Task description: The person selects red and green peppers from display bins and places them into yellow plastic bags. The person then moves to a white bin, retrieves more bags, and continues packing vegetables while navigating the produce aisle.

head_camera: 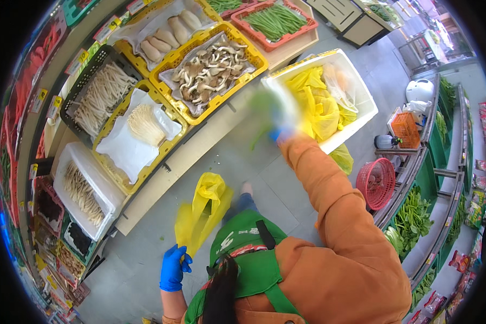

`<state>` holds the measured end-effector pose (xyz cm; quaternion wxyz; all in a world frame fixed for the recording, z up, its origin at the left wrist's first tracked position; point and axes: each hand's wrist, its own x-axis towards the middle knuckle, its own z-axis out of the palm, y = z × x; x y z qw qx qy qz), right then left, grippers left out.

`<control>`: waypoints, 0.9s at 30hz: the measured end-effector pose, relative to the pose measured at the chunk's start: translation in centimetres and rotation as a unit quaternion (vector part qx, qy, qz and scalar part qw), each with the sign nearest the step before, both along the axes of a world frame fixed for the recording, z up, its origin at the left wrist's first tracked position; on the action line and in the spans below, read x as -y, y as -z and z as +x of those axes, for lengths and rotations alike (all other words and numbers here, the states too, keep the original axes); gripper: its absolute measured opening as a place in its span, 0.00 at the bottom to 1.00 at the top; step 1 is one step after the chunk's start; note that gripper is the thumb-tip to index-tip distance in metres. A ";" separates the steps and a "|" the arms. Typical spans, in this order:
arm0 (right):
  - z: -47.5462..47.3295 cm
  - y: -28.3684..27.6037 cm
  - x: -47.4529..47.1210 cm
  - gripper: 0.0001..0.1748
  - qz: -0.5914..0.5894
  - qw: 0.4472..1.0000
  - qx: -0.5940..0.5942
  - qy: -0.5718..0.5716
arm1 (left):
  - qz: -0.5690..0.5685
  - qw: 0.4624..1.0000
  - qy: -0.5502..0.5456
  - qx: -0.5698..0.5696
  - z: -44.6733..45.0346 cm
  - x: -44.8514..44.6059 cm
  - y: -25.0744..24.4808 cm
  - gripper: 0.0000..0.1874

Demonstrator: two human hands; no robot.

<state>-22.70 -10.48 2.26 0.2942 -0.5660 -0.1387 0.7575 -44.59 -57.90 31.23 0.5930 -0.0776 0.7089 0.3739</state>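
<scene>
My left hand [173, 268], in a blue glove, pinches the edge of a yellow plastic bag [208, 198] that hangs over the floor. My right arm reaches forward, and my right hand [280, 134], also gloved in blue, is blurred by motion. It holds a blurred green and white bundle [267, 101], which looks like leafy greens; its exact kind cannot be made out. Just beyond that hand stands a white foam box [366, 99] containing yellow plastic bags [318, 109] and a clear plastic bag [340, 83].
Left of me, a display shelf carries yellow crates [181, 106] of mushrooms, a black crate [134, 67] and a white foam tray [115, 200]. A red basket [277, 44] of green beans is farther ahead. On the right are a pink basket [376, 183] and racks of leafy vegetables [411, 220].
</scene>
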 end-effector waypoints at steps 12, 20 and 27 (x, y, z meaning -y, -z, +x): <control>-0.8 -5.7 -22.7 0.24 0.314 0.930 0.189 0.022 | 0.016 0.998 0.014 0.059 0.5 -5.5 1.1 0.18; -7.8 -1.1 -31.5 0.33 0.478 0.721 0.385 -0.321 | -0.069 0.982 -0.159 -0.072 3.8 -7.9 -2.4 0.17; -8.3 0.9 -31.2 0.44 0.388 0.785 0.342 -0.342 | 0.004 0.939 -0.312 -0.147 6.4 -8.0 -5.8 0.11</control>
